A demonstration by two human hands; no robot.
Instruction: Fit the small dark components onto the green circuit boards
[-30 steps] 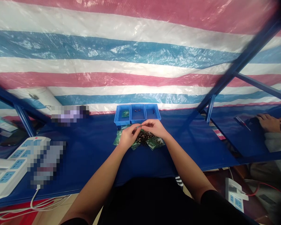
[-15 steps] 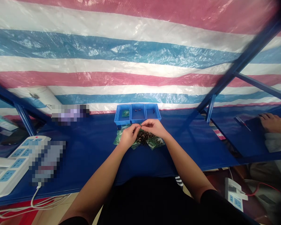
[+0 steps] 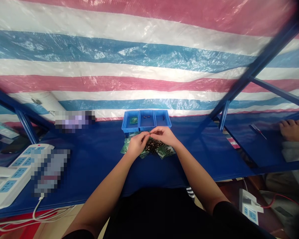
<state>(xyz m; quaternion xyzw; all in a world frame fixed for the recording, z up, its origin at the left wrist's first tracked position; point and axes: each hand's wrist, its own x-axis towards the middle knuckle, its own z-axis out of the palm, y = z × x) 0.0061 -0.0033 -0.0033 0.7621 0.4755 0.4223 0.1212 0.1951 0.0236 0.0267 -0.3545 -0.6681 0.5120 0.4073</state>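
Observation:
My left hand (image 3: 139, 143) and my right hand (image 3: 165, 135) meet fingertip to fingertip above a heap of small dark and coppery parts (image 3: 153, 146). Both are closed in a pinch; whatever sits between the fingertips is too small to make out. Green circuit boards (image 3: 165, 151) lie at the right of the heap, and more green boards (image 3: 126, 146) spread out at its left. Just behind my hands stand three joined blue bins. The left bin (image 3: 126, 127) holds some green boards, while the middle bin (image 3: 147, 127) and right bin (image 3: 167, 123) each hold a few tiny pieces.
A white power strip (image 3: 22, 172) and a blurred-out device (image 3: 51, 172) with a white cable lie on the blue table (image 3: 94, 159) at left. Blue metal posts (image 3: 224, 114) rise at both sides. At far right, another person's hand (image 3: 292, 130) rests near a screwdriver (image 3: 257, 130).
My hands stay nearly still, pinched together over the heap. At far right the other person's hand has shifted slightly to the right.

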